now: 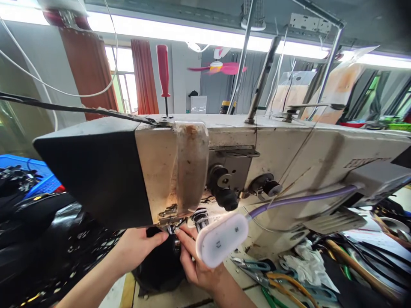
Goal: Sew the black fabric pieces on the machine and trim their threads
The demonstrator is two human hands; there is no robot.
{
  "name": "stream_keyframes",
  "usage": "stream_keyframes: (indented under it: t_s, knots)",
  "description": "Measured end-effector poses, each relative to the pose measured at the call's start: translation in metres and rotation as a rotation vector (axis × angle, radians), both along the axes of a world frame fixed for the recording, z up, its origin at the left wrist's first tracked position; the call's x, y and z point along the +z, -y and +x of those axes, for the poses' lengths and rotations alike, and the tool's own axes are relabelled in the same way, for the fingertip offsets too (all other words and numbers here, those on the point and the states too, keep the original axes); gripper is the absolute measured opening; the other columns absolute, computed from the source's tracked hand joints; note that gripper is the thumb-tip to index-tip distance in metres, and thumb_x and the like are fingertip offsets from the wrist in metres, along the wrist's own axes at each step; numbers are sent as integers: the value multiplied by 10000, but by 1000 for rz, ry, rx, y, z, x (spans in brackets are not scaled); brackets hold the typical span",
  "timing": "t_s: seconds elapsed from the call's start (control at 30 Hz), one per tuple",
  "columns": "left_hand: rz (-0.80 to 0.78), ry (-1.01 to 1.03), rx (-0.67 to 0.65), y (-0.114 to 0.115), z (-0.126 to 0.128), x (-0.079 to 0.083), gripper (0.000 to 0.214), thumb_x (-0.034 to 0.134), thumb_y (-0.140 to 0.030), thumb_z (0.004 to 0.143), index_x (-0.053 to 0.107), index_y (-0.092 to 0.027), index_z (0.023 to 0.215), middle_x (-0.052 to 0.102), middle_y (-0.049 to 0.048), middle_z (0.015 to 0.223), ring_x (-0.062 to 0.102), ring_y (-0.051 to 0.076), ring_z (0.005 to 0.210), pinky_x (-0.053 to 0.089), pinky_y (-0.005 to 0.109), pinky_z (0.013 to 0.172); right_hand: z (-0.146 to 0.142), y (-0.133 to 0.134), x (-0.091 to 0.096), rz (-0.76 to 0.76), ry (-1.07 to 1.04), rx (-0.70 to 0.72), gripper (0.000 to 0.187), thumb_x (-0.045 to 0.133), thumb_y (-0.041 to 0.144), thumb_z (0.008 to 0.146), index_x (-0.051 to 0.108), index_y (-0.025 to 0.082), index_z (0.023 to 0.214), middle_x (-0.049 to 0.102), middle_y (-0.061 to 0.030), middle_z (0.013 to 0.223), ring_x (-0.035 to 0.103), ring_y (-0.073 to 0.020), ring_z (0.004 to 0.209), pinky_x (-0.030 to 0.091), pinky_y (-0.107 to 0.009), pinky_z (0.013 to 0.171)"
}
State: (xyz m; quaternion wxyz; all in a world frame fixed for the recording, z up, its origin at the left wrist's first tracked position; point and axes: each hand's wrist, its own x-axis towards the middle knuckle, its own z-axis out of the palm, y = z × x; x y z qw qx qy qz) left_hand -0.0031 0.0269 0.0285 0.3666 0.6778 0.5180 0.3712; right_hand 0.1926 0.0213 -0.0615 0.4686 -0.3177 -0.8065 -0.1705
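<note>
Under the head of a white sewing machine (160,167), both hands meet at the presser foot (171,229). My left hand (138,246) is closed at the left side of a piece of black fabric (160,269), its thumb pointing to the needle area. From the right, my right hand (201,265) closes on the same fabric with curled fingers, the fingertips right by the foot. Small shiny metal parts show between the hands; their kind is too small to tell. A white lamp (223,240) on a purple flexible neck hides part of my right hand.
A red-handled screwdriver (163,72) stands upright on top of the machine. Right of my hands lie thread snips (253,265), orange-handled scissors (285,284) and crumpled white tissue (308,261). At left are a blue basket (48,182) and black material (48,248).
</note>
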Motion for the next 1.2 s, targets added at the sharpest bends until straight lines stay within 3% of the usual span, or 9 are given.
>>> stream_keyframes:
  t_s: [0.17, 0.33, 0.5, 0.7, 0.87, 0.93, 1.07, 1.2]
  knots:
    - [-27, 18, 11, 1, 3, -1, 404, 679, -468, 700, 744, -203, 998, 777, 64, 855, 686, 328, 962, 511, 473, 939, 1, -1, -5, -31, 11, 2, 463, 561, 164, 787, 589, 105, 1246, 677, -207, 1062, 660, -350, 988, 581, -516, 803]
    - [-22, 34, 41, 0, 4, -3, 382, 671, -461, 699, 749, -205, 971, 777, 63, 837, 691, 331, 947, 524, 463, 913, -1, -3, -4, -37, -49, 94, 524, 542, 132, 781, 544, 122, 1305, 669, -185, 1128, 626, -324, 1091, 575, -462, 873]
    - [-34, 6, 80, 3, 6, -2, 320, 668, -433, 694, 760, -213, 908, 771, 50, 748, 699, 323, 910, 520, 449, 915, -3, -4, -6, -31, -69, 84, 385, 562, 198, 804, 649, 203, 1180, 702, -131, 1069, 623, -307, 1102, 556, -440, 914]
    - [-57, -30, 176, 8, 9, 0, 407, 640, -423, 685, 726, -199, 1014, 774, 71, 824, 692, 343, 948, 503, 469, 926, -7, -17, -41, 180, -217, 69, 301, 502, 391, 880, 699, 224, 1034, 739, -52, 964, 660, -251, 1015, 493, -346, 1001]
    - [-115, -104, 186, 7, 11, -2, 527, 548, -476, 675, 687, -193, 1097, 764, 112, 941, 648, 406, 1043, 424, 577, 978, -8, -25, -67, 219, -191, 20, 318, 539, 326, 863, 662, 215, 1134, 739, -63, 949, 674, -269, 953, 506, -363, 968]
    - [-127, -137, 186, 6, 10, -3, 555, 522, -494, 682, 673, -192, 1122, 754, 122, 989, 622, 415, 1092, 392, 596, 1002, -9, -25, -67, 220, -184, 10, 354, 538, 267, 862, 632, 193, 1195, 735, -76, 968, 678, -262, 930, 521, -345, 935]
    - [-105, -138, 160, 5, 8, -7, 572, 508, -506, 690, 657, -198, 1149, 734, 117, 1071, 580, 399, 1163, 357, 576, 1045, -11, -22, -54, 236, -270, 30, 389, 511, 335, 880, 635, 158, 1203, 729, -100, 955, 680, -249, 894, 544, -315, 878]
    - [-88, -117, 161, 6, 8, -9, 553, 528, -492, 685, 663, -198, 1133, 742, 119, 1039, 610, 394, 1117, 389, 572, 1019, -8, -18, -41, 221, -259, 1, 354, 498, 320, 888, 656, 179, 1171, 737, -63, 856, 687, -230, 875, 498, -317, 960]
